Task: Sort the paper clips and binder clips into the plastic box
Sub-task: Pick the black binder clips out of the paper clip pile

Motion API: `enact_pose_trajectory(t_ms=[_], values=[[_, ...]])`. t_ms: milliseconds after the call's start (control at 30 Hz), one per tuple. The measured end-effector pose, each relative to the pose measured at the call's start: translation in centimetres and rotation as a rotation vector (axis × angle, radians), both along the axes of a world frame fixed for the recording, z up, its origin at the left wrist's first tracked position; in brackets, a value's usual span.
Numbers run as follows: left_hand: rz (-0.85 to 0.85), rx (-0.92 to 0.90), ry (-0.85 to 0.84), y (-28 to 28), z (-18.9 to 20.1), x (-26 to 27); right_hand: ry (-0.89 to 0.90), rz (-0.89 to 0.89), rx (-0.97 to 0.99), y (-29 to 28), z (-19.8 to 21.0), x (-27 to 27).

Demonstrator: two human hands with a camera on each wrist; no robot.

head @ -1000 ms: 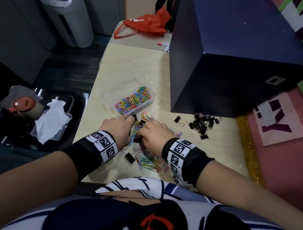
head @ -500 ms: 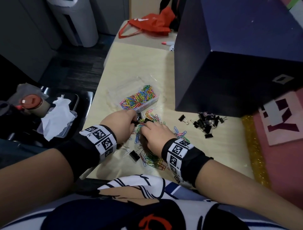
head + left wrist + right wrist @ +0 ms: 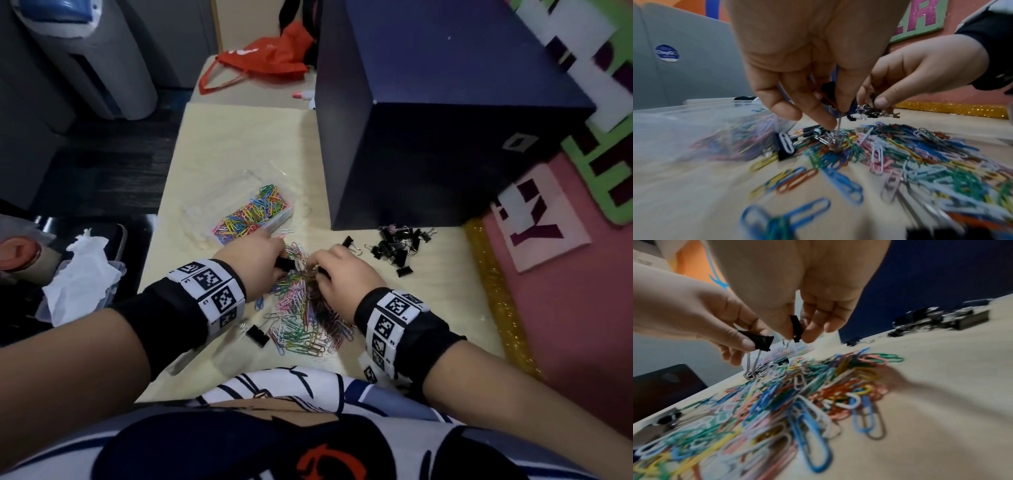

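On the far left, off the table [image 3: 219, 144], a clear tub holding crumpled white tissue [image 3: 80, 274] sat beside an orange-lidded cup [image 3: 17, 253]. On the table's left part stood the clear plastic box [image 3: 255, 216], one compartment filled with coloured paper clips and the adjoining compartment appearing bare.

Just in front of the box, the left hand [image 3: 255, 263] was held over the loose pile of paper clips [image 3: 301, 315], thumb and fingers pinched on a black binder clip [image 3: 758, 340] whose wire handles hung down into the pile. A lone binder clip [image 3: 257, 335] lay on the table near the left wrist.

Directly beside it, the right hand [image 3: 342, 277] was likewise over the pile, its fingertips closed on a second binder clip [image 3: 795, 328], held clear of the table. The two hands were close together but apart.

To the right, a heap of black binder clips [image 3: 397, 246] lay on the table against the foot of a large dark blue box [image 3: 445, 137]. Beyond the table's right edge ran a gold glitter strip [image 3: 496, 291] and a pink mat [image 3: 582, 308]. An orange bag [image 3: 270, 58] lay at the far end.
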State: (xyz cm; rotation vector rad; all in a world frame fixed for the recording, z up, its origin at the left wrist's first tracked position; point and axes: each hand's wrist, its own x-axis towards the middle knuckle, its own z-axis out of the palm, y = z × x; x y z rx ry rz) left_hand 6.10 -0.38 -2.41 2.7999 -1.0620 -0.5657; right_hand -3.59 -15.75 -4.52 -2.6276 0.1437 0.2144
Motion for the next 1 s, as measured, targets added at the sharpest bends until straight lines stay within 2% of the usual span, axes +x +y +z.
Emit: enact_pose_trajectory(t_ms=[200, 400, 533, 733, 900, 1000], values=[[-0.074, -0.007, 0.03, -2.7, 0.8, 0.6, 0.034, -0.16, 0.001, -2.9, 0.1, -1.1], [-0.144, 0.001, -0.026, -4.5, 0.8, 1.1, 0.042, -0.279, 0.021, -4.5, 0.1, -1.4], [-0.137, -0.006, -0.03, -5.3, 0.7, 1.1, 0.02, -0.338, 0.034, -5.1, -0.3, -1.3], [-0.032, -0.025, 0.037, -6.1, -0.1, 0.9, 0.014, -0.449, 0.051, -6.0, -0.2, -0.6], [0.134, -0.204, 0.144, -7.0, -0.3, 0.4, -0.012, -0.599, 0.106, -6.9, 0.1, 0.0], [0.257, -0.361, 0.327, -7.6, -0.4, 0.0, -0.058, -0.681, 0.138, -7.4, 0.1, -0.1]])
